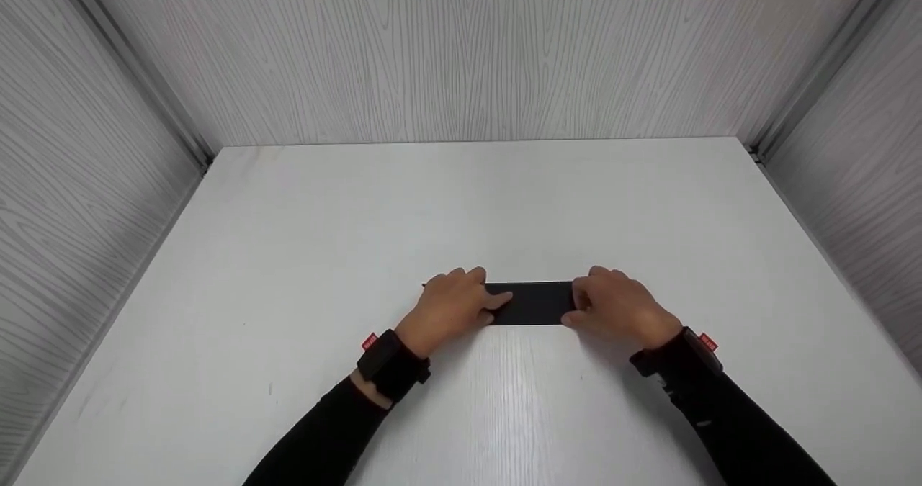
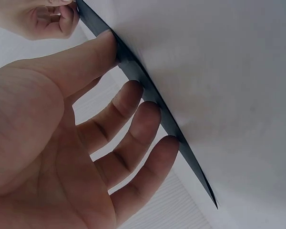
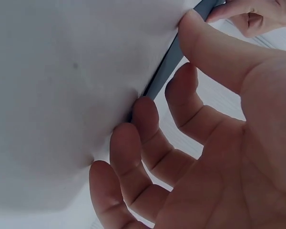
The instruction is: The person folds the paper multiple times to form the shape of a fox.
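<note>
A thin, flat black sheet (image 1: pixel 531 304), rectangular and paper-like, lies on the white tabletop between both hands. My left hand (image 1: pixel 452 303) covers its left part, the index finger extended across the top and the thumb at the near edge. In the left wrist view the other fingertips (image 2: pixel 148 112) rest spread along the sheet (image 2: pixel 198 171), which tapers to a corner past them. My right hand (image 1: pixel 612 304) holds the right end with bent fingers, its thumb (image 3: pixel 193 28) at the near edge. In the right wrist view, these fingers hide part of the sheet (image 3: pixel 164 69).
The white tabletop (image 1: pixel 475 205) spreads around the hands. Grey wood-grain panels stand at the back (image 1: pixel 461 54), left (image 1: pixel 79 183) and right (image 1: pixel 864 147). Each wrist wears a black strapped device, the left one (image 1: pixel 392 365) and the right one (image 1: pixel 681 356).
</note>
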{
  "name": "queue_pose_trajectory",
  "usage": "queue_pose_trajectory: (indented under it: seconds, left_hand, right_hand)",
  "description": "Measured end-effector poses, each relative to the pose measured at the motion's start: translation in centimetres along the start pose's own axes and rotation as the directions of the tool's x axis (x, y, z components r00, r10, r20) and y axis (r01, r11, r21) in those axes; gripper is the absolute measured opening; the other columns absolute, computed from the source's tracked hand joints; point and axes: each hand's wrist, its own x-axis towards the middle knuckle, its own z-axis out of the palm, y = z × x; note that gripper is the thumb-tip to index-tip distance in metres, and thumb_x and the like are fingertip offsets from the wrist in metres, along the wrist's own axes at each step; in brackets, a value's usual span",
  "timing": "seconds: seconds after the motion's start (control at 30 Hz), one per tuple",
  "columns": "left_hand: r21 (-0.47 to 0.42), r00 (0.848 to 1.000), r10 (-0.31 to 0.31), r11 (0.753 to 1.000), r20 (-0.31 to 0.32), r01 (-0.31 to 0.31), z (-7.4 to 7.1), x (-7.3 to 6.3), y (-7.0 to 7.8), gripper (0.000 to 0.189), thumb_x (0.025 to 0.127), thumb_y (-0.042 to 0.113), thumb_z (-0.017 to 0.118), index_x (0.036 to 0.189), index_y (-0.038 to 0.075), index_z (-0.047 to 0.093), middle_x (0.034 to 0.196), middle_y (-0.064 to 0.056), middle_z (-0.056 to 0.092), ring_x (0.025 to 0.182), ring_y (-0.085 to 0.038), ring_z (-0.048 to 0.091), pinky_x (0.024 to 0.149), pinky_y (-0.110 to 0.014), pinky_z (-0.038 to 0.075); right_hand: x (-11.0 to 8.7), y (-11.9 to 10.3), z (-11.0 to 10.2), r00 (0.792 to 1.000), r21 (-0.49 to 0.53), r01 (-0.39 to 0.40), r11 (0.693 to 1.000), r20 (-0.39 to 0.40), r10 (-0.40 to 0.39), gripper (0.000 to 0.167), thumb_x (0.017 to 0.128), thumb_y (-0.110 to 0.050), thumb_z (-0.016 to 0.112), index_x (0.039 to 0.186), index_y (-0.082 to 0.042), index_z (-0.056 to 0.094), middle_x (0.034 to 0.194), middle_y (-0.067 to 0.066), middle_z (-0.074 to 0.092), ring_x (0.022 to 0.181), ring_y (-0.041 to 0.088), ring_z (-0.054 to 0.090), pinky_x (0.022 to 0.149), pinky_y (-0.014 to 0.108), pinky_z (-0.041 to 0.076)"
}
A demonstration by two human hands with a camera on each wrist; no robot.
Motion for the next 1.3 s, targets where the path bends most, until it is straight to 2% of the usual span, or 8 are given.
queue_pose_trajectory:
  seconds: [0.23, 0.43, 0.6, 0.8, 1.03, 1.17, 1.3]
  left_hand:
    - [-0.01, 1.0, 0.002, 1.0, -0.021, -0.003, 0.2, 0.2, 0.3, 0.043, 0.098, 0.02, 0.078, 0.139, 0.032, 0.073, 0.092, -0.007, 0.058, 0.077, -0.023, 0.056, 0.06, -0.031, 0.043]
    - [-0.042, 0.996, 0.032, 0.998, -0.088, -0.036, 0.2, 0.6, 0.5, 0.039, 0.094, 0.013, 0.082, 0.13, 0.027, 0.079, 0.091, -0.007, 0.062, 0.076, -0.023, 0.06, 0.06, -0.03, 0.046]
    - [-0.087, 0.995, 0.034, 0.995, -0.093, -0.042, -0.3, 1.5, 0.8, 0.028, 0.092, 0.013, 0.084, 0.118, 0.022, 0.084, 0.095, -0.006, 0.066, 0.081, -0.023, 0.063, 0.062, -0.032, 0.049]
    - [-0.124, 0.993, -0.021, 0.992, -0.119, 0.006, -0.3, 3.2, 1.2, 0.011, 0.093, 0.015, 0.083, 0.104, 0.013, 0.084, 0.1, -0.006, 0.068, 0.088, -0.024, 0.066, 0.07, -0.034, 0.055]
    - [-0.134, 0.987, -0.093, 0.988, -0.128, 0.076, 0.2, 4.4, 1.6, 0.009, 0.089, 0.015, 0.087, 0.092, 0.011, 0.08, 0.091, -0.006, 0.069, 0.085, -0.024, 0.066, 0.069, -0.036, 0.054]
    - [-0.14, 0.987, -0.11, 0.986, -0.118, 0.094, 0.2, 4.7, 1.8, 0.011, 0.09, 0.015, 0.087, 0.095, 0.011, 0.078, 0.092, -0.007, 0.07, 0.086, -0.025, 0.067, 0.07, -0.037, 0.054]
    - [-0.136, 0.988, -0.124, 0.985, -0.097, 0.11, 0.2, 4.9, 1.9, 0.02, 0.092, 0.018, 0.085, 0.109, 0.011, 0.077, 0.099, -0.008, 0.072, 0.091, -0.026, 0.068, 0.073, -0.038, 0.056]
  right_hand:
    - [-0.1, 0.6, -0.8, 0.997, 0.048, 0.033, 0.998, 0.071, -0.037, 0.021, 0.091, -0.019, 0.083, 0.082, -0.014, 0.065, 0.086, 0.002, 0.054, 0.081, 0.019, 0.05, 0.07, 0.034, 0.041]
    - [-0.3, 0.9, -1.2, 0.994, 0.089, 0.075, 0.993, 0.075, -0.082, 0.02, 0.09, -0.016, 0.082, 0.081, -0.012, 0.064, 0.085, 0.001, 0.053, 0.08, 0.017, 0.049, 0.069, 0.032, 0.041]
    - [-0.2, 0.9, -1.0, 0.995, 0.089, 0.063, 0.994, 0.071, -0.07, 0.02, 0.09, -0.016, 0.083, 0.081, -0.011, 0.066, 0.084, 0.001, 0.054, 0.081, 0.018, 0.05, 0.07, 0.033, 0.041]
    - [0.0, 0.7, -0.8, 0.997, 0.064, 0.059, 0.996, 0.055, -0.063, 0.021, 0.088, -0.017, 0.084, 0.08, -0.012, 0.065, 0.083, 0.001, 0.054, 0.079, 0.018, 0.049, 0.069, 0.034, 0.04]
    - [0.3, 0.5, -0.7, 0.998, 0.051, 0.041, 0.998, 0.053, -0.044, 0.022, 0.088, -0.018, 0.084, 0.078, -0.012, 0.065, 0.083, 0.002, 0.054, 0.077, 0.019, 0.051, 0.069, 0.034, 0.041]
    - [0.3, 0.4, -0.8, 0.998, 0.044, 0.034, 0.998, 0.054, -0.036, 0.023, 0.088, -0.018, 0.084, 0.078, -0.012, 0.064, 0.083, 0.003, 0.055, 0.077, 0.02, 0.051, 0.069, 0.035, 0.041]
    - [0.2, 0.4, -0.9, 0.998, 0.044, 0.023, 0.999, 0.059, -0.025, 0.022, 0.089, -0.019, 0.084, 0.079, -0.012, 0.065, 0.084, 0.003, 0.055, 0.077, 0.02, 0.051, 0.069, 0.035, 0.042]
